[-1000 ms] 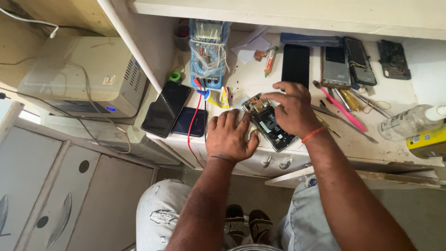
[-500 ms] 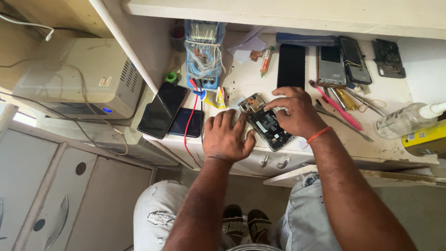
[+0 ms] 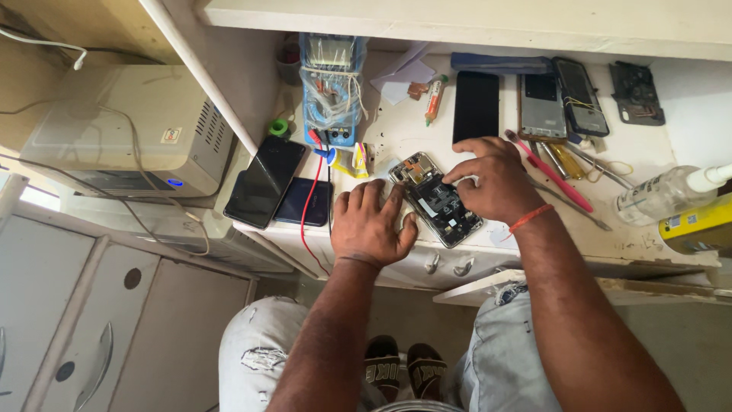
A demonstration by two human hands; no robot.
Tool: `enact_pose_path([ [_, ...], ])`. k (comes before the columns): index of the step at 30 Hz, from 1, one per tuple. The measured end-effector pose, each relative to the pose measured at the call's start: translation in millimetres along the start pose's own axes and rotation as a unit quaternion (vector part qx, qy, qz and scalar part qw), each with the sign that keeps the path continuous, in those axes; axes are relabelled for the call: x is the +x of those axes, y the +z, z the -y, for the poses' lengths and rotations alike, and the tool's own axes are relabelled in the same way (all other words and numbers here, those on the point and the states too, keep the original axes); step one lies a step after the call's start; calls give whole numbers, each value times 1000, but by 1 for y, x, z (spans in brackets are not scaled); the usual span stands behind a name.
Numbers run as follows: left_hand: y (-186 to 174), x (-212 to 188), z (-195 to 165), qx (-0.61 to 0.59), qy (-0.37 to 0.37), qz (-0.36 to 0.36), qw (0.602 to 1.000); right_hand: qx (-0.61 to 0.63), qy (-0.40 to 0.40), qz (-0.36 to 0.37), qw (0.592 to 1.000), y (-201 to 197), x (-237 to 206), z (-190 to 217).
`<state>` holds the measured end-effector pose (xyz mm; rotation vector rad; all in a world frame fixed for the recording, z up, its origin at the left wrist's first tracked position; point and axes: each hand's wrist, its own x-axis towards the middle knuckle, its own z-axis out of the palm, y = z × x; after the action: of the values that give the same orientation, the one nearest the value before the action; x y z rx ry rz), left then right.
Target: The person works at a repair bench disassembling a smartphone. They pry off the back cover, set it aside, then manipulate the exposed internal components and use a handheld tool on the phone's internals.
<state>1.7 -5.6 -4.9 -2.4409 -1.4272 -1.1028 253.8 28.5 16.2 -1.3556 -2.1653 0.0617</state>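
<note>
Opened phone (image 3: 436,200) lies back-off on the white bench (image 3: 640,236), near the front edge, tilted diagonally, between both hands. Left hand (image 3: 374,225) flat on the bench just left of the phone, fingers (image 3: 364,197) spread, index side touching the phone's left edge; holds nothing. Right hand (image 3: 496,179) over the phone's right side, fingers curled and bunched, tips pressing on the upper right part of the phone; can't tell if something small is pinched there. Red thread band (image 3: 531,217) on right wrist.

Around: two dark phones (image 3: 278,187) at the bench's left corner, blue multimeter (image 3: 329,80) with red lead (image 3: 309,221) behind the left hand. Black phone (image 3: 476,105) face down behind the right hand, two more opened phones (image 3: 560,103) to its right. Pink tool (image 3: 550,172) and tweezers (image 3: 576,204) just right of the right hand. Clear bottle (image 3: 659,194) and yellow box (image 3: 701,225) at far right. Grey box unit (image 3: 122,130) on the left, off the bench.
</note>
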Motion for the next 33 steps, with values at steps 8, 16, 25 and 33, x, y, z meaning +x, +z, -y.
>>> enact_pose_path([
  [8, 0, 0, 0, 1, -3, 4, 1000, 11, 6, -5, 1000, 1, -2, -7],
  [16, -1, 0, 0, 4, -5, 12, 1000, 91, 47, 18, 995, -3, 4, 10],
  [25, 1, 0, 0, 9, -6, 7, 1000, 41, -37, 65, 996, -1, 11, 37],
  [33, 2, -1, 1, 4, -6, 7, 1000, 75, -46, 73, 993, -1, 12, 43],
])
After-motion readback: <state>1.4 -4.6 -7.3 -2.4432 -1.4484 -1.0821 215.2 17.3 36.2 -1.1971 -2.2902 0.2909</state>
